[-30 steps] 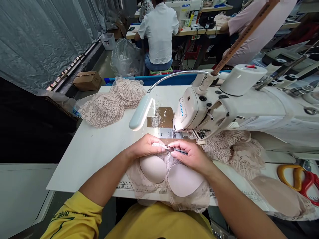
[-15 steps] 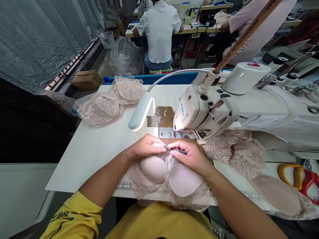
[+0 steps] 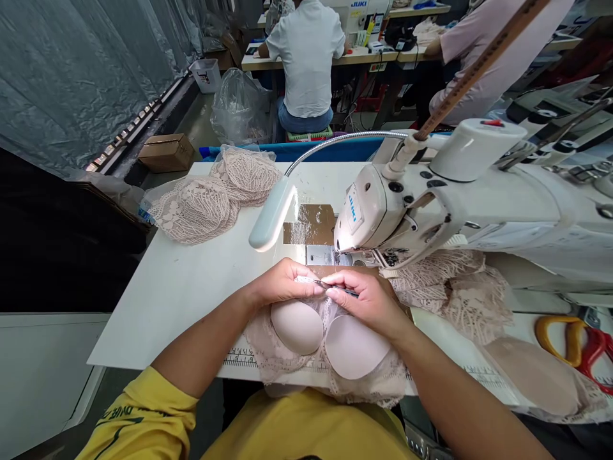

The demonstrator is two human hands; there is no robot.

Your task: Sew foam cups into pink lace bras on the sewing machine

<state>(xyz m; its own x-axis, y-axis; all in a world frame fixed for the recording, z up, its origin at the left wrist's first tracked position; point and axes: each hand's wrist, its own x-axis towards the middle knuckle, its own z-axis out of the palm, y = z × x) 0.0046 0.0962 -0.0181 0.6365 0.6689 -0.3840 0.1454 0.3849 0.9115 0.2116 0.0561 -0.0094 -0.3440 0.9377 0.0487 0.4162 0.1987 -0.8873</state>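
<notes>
A pale pink lace bra (image 3: 357, 347) with two smooth moulded cups lies at the table's front edge, cups facing up. My left hand (image 3: 285, 281) is closed, pinching the upper lace edge of the bra between thumb and fingers. In my right hand (image 3: 361, 295) is a slim dark metal tool (image 3: 351, 292) with a narrow tip, gripped between thumb and fingers. That tip meets the lace right beside my left fingertips; its exact kind is too small to make out. Both hands are just in front of the sewing machine's (image 3: 371, 211) needle area.
Stacked lace pieces (image 3: 196, 207) lie at the table's back left. A lamp (image 3: 272, 214) hangs over the table. More lace (image 3: 447, 287) sits under the machine arm, with yellow-handled scissors (image 3: 558, 338) and red-handled scissors (image 3: 594, 358) at the right. Two people sit beyond.
My hands and the bra have barely moved; the tool's tip stays at the lace edge. The view has shifted very slightly. The person ahead has moved their arms a little.
</notes>
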